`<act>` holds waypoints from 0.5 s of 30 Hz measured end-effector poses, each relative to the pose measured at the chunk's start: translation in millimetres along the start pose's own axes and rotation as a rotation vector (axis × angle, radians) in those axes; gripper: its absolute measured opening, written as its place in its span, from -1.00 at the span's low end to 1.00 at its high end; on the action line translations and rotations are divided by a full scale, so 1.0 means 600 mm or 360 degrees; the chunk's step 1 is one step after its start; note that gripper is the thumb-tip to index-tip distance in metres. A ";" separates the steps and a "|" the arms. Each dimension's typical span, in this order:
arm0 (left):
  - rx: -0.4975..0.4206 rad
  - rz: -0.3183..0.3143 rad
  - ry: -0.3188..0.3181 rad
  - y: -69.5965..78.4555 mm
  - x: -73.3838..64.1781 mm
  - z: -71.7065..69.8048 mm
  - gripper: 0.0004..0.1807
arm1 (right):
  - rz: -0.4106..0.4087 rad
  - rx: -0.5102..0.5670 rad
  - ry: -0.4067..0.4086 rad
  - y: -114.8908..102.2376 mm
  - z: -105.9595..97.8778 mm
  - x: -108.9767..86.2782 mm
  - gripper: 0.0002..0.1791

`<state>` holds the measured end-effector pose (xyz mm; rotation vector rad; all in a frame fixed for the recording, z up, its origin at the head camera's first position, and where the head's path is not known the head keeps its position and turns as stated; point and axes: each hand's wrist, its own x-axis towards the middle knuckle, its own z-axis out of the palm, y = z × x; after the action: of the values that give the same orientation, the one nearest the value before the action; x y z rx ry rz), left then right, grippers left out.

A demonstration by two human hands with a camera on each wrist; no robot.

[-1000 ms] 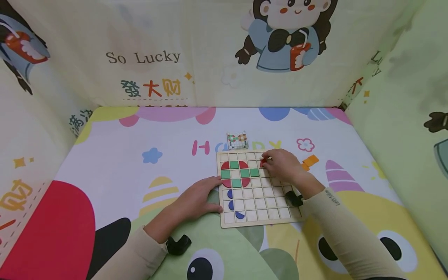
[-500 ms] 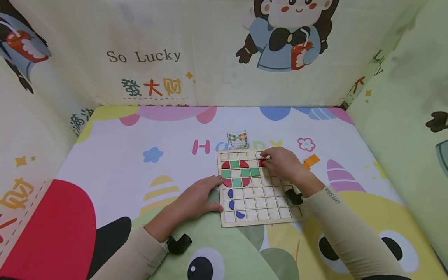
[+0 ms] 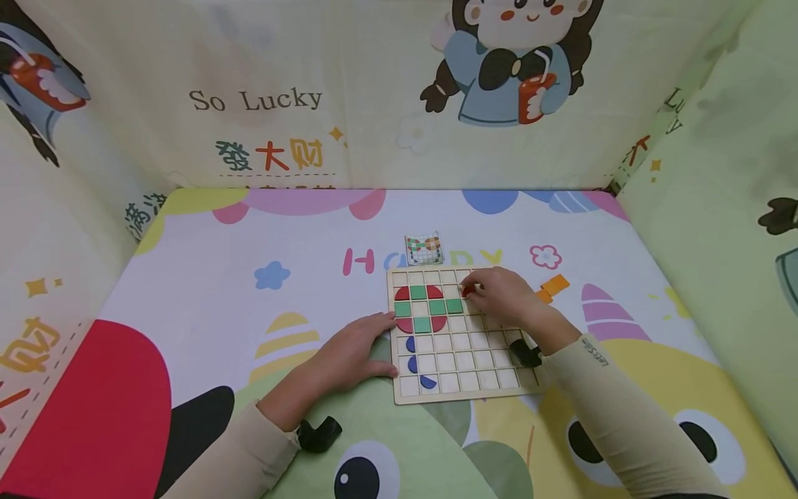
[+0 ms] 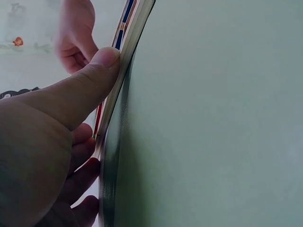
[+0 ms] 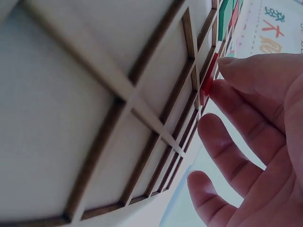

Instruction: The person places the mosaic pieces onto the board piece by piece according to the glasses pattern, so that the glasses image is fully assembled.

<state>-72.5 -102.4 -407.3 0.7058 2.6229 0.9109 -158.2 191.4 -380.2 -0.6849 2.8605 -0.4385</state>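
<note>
A wooden grid board [image 3: 464,362] lies on the table, holding green square tiles [image 3: 422,325] and red quarter-round tiles [image 3: 403,326] in its upper left cells. Three blue tiles [image 3: 427,382] sit lower down at its left side. Along the left edge rests my left hand [image 3: 349,357], thumb and fingers spread against the rim. At the upper right part, my right hand [image 3: 501,294] pinches a red tile [image 5: 209,79] between thumb and index finger, over a cell. In the head view my fingers partly cover that tile.
Orange tiles [image 3: 554,285] lie on the table just right of the board. A small pattern card [image 3: 424,249] with a coloured grid stands behind its top edge. Printed cloth walls [image 3: 374,83] enclose the back and sides.
My right hand shifts slightly at the red tile, its fingertips a little lower and closer to the board. The left hand stays at the board's edge.
</note>
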 end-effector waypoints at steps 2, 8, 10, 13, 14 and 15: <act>-0.0005 0.0000 -0.0002 0.000 0.000 0.000 -0.12 | 0.0006 0.0014 -0.0004 0.001 -0.001 -0.001 -0.78; 0.0002 0.0000 0.0002 0.000 0.000 0.000 -0.13 | 0.0078 0.0147 -0.0008 0.007 -0.005 -0.007 -0.74; 0.0002 -0.0003 0.0002 0.001 0.000 0.000 -0.13 | 0.0120 0.0205 0.0008 0.011 -0.009 -0.012 -0.71; -0.0002 -0.0006 -0.0003 0.001 0.000 0.000 -0.13 | 0.0166 0.0251 0.0039 0.021 -0.020 -0.024 -0.65; 0.0000 -0.0005 -0.0003 0.001 0.000 0.000 -0.13 | 0.0167 0.0267 0.0053 0.025 -0.024 -0.029 -0.64; 0.0000 -0.0003 -0.0003 0.001 0.000 0.000 -0.13 | 0.0165 0.0278 0.0066 0.030 -0.028 -0.033 -0.62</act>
<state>-72.5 -102.3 -406.8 0.7039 2.6211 0.9093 -152.0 220.1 -368.2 -0.4998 2.8355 -0.6838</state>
